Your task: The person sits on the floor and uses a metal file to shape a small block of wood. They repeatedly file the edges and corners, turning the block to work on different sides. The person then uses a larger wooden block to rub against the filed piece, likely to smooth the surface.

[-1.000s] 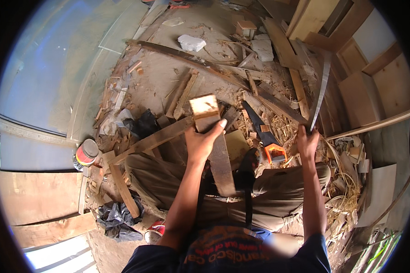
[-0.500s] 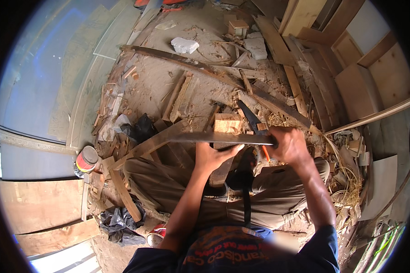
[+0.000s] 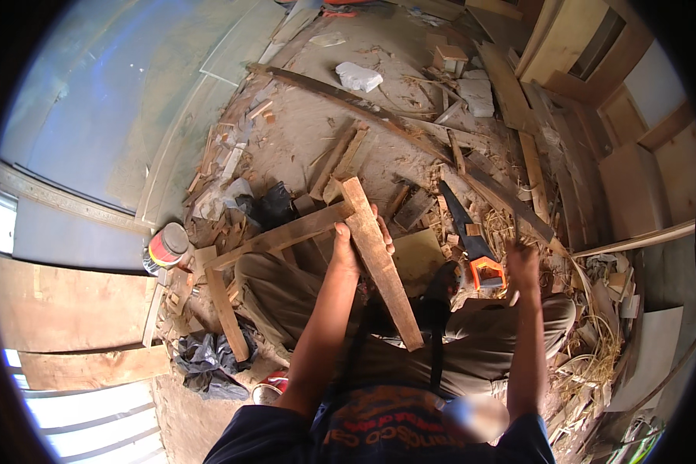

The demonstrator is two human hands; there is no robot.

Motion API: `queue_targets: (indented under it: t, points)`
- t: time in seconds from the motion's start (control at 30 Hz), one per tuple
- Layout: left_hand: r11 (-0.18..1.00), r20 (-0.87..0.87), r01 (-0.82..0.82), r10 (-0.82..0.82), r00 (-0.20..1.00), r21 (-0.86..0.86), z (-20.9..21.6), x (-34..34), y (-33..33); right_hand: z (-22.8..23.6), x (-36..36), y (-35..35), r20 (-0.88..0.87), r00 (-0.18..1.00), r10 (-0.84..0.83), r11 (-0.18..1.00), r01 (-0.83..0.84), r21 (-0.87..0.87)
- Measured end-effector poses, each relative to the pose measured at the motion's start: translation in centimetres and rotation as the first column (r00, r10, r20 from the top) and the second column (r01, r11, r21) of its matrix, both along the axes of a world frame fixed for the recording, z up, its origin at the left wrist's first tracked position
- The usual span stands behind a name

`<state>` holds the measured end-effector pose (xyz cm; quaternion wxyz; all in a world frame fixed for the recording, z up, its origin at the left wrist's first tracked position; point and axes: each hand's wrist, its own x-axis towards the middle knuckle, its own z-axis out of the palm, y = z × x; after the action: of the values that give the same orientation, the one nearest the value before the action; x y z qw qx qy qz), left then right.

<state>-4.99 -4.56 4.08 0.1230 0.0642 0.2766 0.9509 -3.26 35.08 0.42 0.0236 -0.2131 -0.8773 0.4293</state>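
Brown and rough, a wooden piece (image 3: 384, 271) slants left of the black saw (image 3: 481, 247), the left hand (image 3: 348, 251) clamped round its upper part; the right hand (image 3: 524, 267), apart from it, is just right of the saw, too blurred to tell its grip; a tin (image 3: 168, 245) and a black plastic bag (image 3: 209, 362) sit well left of the saw.

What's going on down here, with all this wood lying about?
A person sits on the ground among wood scraps, gripping a piece of wood in the left hand, above their lap. The right hand is raised off to the side, apart from that piece; what it holds, if anything, is hard to make out. An orange-handled saw lies between the legs and the scraps ahead.
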Motion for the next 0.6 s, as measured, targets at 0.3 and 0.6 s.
queue_targets:
  t: [0.3,0.6]
  points:
    - [0.957,-0.102,0.146,-0.124,0.987,0.251,-2.8,-0.6,0.4,-9.6,1.5,-6.4,0.232,0.952,0.2,0.92,-0.264,0.288]
    - [0.987,0.192,-0.074,0.047,0.98,0.139,-2.7,-0.8,-0.6,-14.3,2.2,-4.0,0.311,0.91,0.276,0.902,-0.357,0.243]
